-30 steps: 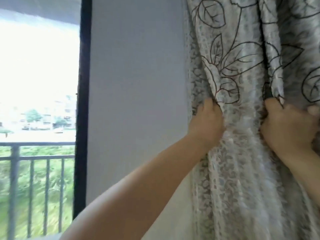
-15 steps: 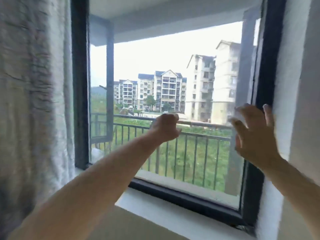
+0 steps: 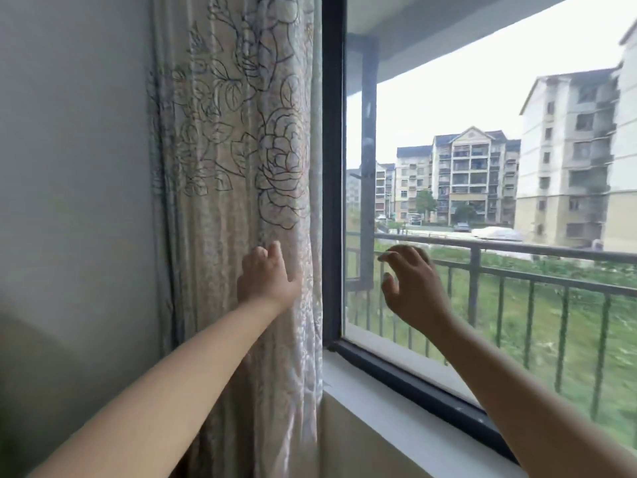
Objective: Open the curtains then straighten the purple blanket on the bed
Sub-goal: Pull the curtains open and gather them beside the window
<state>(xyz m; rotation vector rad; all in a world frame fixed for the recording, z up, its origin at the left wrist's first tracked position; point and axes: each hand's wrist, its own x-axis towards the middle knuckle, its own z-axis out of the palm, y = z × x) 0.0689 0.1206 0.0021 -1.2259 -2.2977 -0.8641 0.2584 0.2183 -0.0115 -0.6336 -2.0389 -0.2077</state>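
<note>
The curtain (image 3: pixel 238 188) is gathered in folds at the left side of the window, between the wall (image 3: pixel 72 167) and the dark frame (image 3: pixel 332 167). Its right edge overlaps the frame's left post. The glass to the right is uncovered, and a railing (image 3: pixel 517 257) and apartment blocks (image 3: pixel 458 177) are seen through it.

The left hand (image 3: pixel 267 276) is laid against the curtain near its right edge, fingers pressed into the fabric. Whether a fold is pinched or merely pushed cannot be told.

The right hand (image 3: pixel 412 286) is raised in front of the glass, apart from the curtain, fingers spread and slightly curled; nothing is gripped. The white sill (image 3: pixel 396 408) is seen below the frame. No blanket or bed is in view.
</note>
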